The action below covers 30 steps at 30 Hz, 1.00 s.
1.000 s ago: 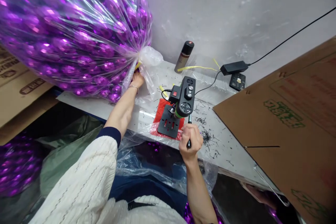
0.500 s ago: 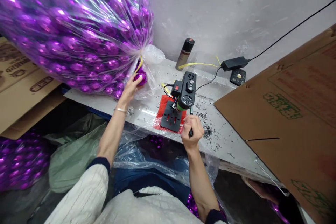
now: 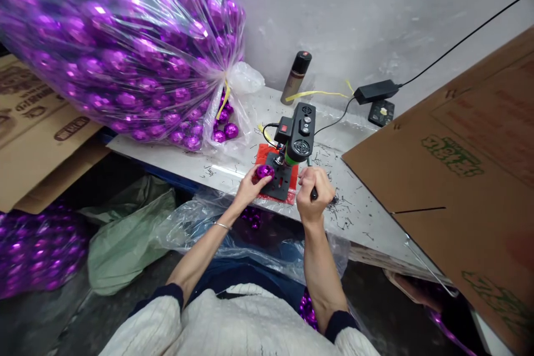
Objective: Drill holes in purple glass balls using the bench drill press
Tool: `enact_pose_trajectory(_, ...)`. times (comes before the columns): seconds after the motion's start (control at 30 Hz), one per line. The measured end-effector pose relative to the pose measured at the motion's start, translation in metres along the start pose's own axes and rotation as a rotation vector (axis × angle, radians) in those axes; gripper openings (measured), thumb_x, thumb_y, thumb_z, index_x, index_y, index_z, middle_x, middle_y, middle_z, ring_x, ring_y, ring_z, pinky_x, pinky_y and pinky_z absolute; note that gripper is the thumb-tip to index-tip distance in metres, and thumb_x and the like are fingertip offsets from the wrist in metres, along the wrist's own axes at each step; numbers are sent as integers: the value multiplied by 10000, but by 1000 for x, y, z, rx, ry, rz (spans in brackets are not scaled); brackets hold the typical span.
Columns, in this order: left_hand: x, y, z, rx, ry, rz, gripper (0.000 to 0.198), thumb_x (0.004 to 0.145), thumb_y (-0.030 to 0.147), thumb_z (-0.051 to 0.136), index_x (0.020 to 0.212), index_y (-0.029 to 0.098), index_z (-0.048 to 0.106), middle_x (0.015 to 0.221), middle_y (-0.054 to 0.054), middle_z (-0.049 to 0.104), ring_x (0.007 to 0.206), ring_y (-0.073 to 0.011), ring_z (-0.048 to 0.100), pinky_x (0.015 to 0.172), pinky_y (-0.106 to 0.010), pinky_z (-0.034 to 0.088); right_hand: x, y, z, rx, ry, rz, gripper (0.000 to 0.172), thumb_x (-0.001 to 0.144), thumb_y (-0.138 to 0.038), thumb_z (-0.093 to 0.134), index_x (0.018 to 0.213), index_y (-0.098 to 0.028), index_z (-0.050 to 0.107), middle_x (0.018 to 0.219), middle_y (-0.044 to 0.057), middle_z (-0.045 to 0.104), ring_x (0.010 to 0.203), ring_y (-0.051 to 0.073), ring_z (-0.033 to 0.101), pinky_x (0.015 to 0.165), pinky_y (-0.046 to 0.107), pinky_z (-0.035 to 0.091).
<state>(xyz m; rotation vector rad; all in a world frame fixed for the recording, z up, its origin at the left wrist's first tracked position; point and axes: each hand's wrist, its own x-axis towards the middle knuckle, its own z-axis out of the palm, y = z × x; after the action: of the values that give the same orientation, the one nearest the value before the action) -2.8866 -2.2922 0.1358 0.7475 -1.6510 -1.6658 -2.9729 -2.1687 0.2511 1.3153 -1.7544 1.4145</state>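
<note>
Pinched in my left hand [image 3: 249,187] is a shiny purple faceted ball [image 3: 265,172], held over the dark slotted base plate [image 3: 275,191] of a small black bench drill press-like machine [image 3: 303,132]. The machine stands on a red sheet [image 3: 263,153] on the worktable. My right hand [image 3: 315,193] is wrapped round the black-ended lever [image 3: 314,194] at the machine's right side. To the left, a big clear plastic bag [image 3: 137,50] bulges with purple balls, tied with a yellow strip. Several loose balls [image 3: 231,130] lie at its gathered mouth.
A spray can [image 3: 296,78] stands behind the machine. A black power adapter [image 3: 376,91] with a cable lies at the back right. Dark shavings [image 3: 344,217] litter the grey tabletop [image 3: 362,178]. Cardboard boxes [image 3: 454,178] flank the right, and flattened cardboard [image 3: 41,128] the left.
My left hand has moved from the bag's mouth right and down to the machine's base, bringing a purple ball. My right hand stays on the lever.
</note>
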Motion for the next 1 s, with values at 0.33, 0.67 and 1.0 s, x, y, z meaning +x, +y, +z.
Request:
enact_pose_trajectory(0.33, 12, -10, 11, 568, -39, 380, 649, 763, 498, 783, 1301, 202, 575, 1171, -123, 698, 1101, -300, 645, 984, -456, 487, -2, -1, 0, -19, -7, -50, 244, 946, -144, 406, 736, -215, 506, 666, 19, 574, 637, 139, 551, 605, 288, 429)
enact_pose_trajectory(0.67, 9, -14, 27, 547, -38, 437, 601, 843, 449, 713, 1352, 200, 513, 1285, -144, 622, 1212, -296, 585, 1026, -468, 481, -4, -1, -1, -22, -12, -41, 230, 949, -140, 420, 756, -206, 527, 692, 23, 590, 652, 137, 555, 622, 282, 429)
enact_pose_trajectory(1.0, 6, -20, 28, 493, -65, 391, 630, 840, 427, 720, 1384, 203, 495, 1323, -146, 625, 1254, -296, 588, 1051, -478, 482, -16, 2, 2, -27, -14, -58, 226, 940, -119, 417, 759, -211, 517, 713, 25, 587, 686, 140, 568, 647, 281, 445)
